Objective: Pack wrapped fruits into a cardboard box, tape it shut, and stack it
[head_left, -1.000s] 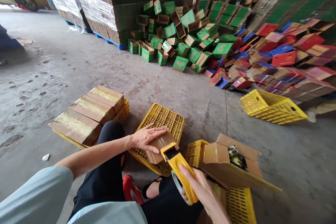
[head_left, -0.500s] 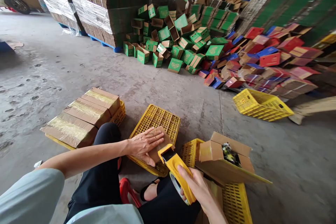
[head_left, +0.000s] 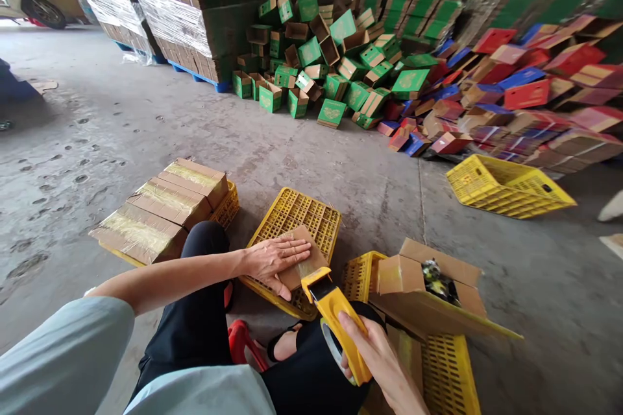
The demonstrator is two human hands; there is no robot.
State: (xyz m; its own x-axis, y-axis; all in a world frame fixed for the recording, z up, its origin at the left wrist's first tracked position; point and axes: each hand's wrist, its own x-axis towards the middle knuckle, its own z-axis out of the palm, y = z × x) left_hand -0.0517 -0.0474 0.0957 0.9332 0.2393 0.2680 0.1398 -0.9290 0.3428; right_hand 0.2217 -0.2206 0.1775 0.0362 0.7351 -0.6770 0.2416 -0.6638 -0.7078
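My left hand (head_left: 276, 260) lies flat, fingers stretched, on a small brown cardboard piece (head_left: 316, 256); whether this is a closed box cannot be made out. Beneath it is an overturned yellow crate (head_left: 304, 207) with a grid bottom. In my right hand (head_left: 367, 343) is a yellow tape dispenser (head_left: 338, 311) with a roll of tape, its head at the cardboard's near right edge. To the right, an open carton (head_left: 418, 301) with dark-wrapped contents (head_left: 438, 282) rests tilted on a yellow crate (head_left: 450, 369). Three taped cartons (head_left: 172, 204) stand in a row at the left.
An empty yellow crate (head_left: 509, 191) lies on the floor at right. Behind it spread heaps of green boxes (head_left: 331, 110) and red and blue boxes (head_left: 525, 94). Wrapped cardboard stacks (head_left: 178, 19) stand on blue pallets. Something red (head_left: 241, 340) is between my legs.
The view has shifted slightly, moving the scene a little to the right. Another person's leg at the right has moved away toward the frame's edge. Both hands keep nearly the same pose.
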